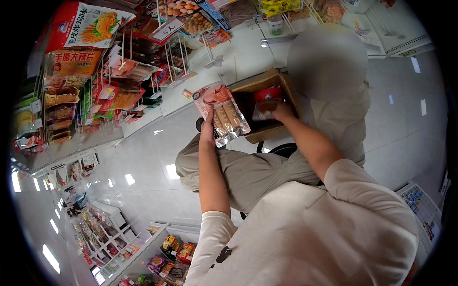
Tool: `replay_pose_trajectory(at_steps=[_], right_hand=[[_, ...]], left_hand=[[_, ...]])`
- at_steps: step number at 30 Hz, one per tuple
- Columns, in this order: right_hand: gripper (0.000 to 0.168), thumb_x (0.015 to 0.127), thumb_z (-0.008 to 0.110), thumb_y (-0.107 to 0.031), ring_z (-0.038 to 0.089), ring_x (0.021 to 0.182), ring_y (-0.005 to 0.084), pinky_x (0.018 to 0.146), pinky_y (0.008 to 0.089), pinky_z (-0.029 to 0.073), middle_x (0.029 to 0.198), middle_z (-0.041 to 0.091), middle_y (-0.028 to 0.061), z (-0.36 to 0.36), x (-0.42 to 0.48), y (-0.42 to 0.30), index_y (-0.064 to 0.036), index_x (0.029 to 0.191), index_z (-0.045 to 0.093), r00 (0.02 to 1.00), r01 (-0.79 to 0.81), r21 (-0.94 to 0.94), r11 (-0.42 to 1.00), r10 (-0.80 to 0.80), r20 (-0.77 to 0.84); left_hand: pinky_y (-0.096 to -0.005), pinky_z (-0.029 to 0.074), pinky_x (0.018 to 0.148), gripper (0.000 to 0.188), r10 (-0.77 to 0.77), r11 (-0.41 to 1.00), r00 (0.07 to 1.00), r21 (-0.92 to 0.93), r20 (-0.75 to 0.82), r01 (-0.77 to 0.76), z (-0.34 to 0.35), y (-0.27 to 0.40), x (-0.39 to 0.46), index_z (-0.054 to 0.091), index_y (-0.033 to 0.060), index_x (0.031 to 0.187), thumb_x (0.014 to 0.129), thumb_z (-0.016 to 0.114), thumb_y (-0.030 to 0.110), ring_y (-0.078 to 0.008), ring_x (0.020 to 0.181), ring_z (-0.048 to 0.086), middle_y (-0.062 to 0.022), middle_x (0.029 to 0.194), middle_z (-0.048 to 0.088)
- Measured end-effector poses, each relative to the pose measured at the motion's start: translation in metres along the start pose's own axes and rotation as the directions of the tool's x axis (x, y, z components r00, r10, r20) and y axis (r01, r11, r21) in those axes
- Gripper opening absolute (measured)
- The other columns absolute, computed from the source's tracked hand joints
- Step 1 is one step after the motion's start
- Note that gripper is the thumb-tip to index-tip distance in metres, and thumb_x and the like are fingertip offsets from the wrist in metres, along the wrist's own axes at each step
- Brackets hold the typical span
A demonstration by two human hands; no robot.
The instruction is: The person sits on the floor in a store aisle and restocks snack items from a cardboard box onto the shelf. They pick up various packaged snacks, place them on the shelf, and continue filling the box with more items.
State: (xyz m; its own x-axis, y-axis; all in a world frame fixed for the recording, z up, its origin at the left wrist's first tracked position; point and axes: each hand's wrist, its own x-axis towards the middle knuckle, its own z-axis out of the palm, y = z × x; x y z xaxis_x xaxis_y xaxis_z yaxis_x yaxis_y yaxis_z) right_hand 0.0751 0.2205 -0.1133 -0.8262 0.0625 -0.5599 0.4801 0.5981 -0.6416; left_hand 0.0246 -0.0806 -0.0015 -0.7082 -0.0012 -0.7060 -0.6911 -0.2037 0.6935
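Note:
My left hand holds several flat packs together by their left edge; the top one is a pink and clear pack of sliced sausage. To its right, an open cardboard box stands before me. Inside it lies a red and clear food packet. My right hand reaches into the box, its fingers at the packet's right edge; the fingertips are partly hidden, so a grip on it cannot be made out.
Metal display hooks with snack packs hang at the upper left above a white shelf base. A blurred round area covers part of the upper right. Another shelf with packets stands at the bottom left. Distant people are at the far left.

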Motion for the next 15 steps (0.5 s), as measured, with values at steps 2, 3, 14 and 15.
replay_pose_trajectory(at_steps=[2,3,14,15], right_hand=[[0.032,0.077,0.069,-0.024,0.063,0.106,0.0343,0.094,0.0409,0.049,0.116,0.067,0.0128,0.007,-0.001,-0.002,-0.016,0.107,0.073,0.988,0.147,-0.007,0.989,-0.146,0.050],[0.035,0.077,0.070,-0.023,0.063,0.108,0.0339,0.095,0.0404,0.049,0.115,0.067,0.0150,0.029,0.027,0.033,-0.012,0.109,0.071,0.962,0.272,-0.019,0.962,-0.271,0.020],[0.039,0.087,0.054,-0.024,0.062,0.110,0.0338,0.093,0.0423,0.049,0.118,0.064,0.0231,0.014,-0.012,0.003,-0.006,0.119,0.066,0.943,0.100,-0.239,0.966,-0.015,0.332],[0.040,0.087,0.053,-0.024,0.062,0.112,0.0339,0.094,0.0419,0.049,0.119,0.064,0.0227,0.018,-0.009,0.008,-0.007,0.122,0.065,0.956,0.228,-0.254,0.940,-0.167,0.240]], left_hand=[[-0.0323,0.047,0.096,0.062,0.001,1.000,1.000,0.011,0.026,-0.002,0.005,0.006,0.002,0.056,-0.0036,0.129,0.094,0.060,0.048,-0.0227,0.110,0.063,-0.0134,0.126,0.063],[-0.0321,0.047,0.096,0.062,-0.003,0.998,0.997,0.055,0.080,-0.001,0.027,0.019,0.012,0.056,-0.0038,0.129,0.094,0.060,0.048,-0.0225,0.110,0.063,-0.0133,0.126,0.063],[-0.0321,0.047,0.096,0.064,-0.057,0.992,0.996,0.117,0.074,0.048,0.026,0.010,0.031,0.050,-0.0031,0.135,0.092,0.065,0.042,-0.0214,0.111,0.061,-0.0114,0.127,0.062],[-0.0321,0.046,0.096,0.064,-0.076,0.991,0.994,0.112,0.072,0.067,0.031,0.012,0.027,0.050,-0.0032,0.135,0.092,0.065,0.042,-0.0214,0.112,0.061,-0.0115,0.127,0.062]])
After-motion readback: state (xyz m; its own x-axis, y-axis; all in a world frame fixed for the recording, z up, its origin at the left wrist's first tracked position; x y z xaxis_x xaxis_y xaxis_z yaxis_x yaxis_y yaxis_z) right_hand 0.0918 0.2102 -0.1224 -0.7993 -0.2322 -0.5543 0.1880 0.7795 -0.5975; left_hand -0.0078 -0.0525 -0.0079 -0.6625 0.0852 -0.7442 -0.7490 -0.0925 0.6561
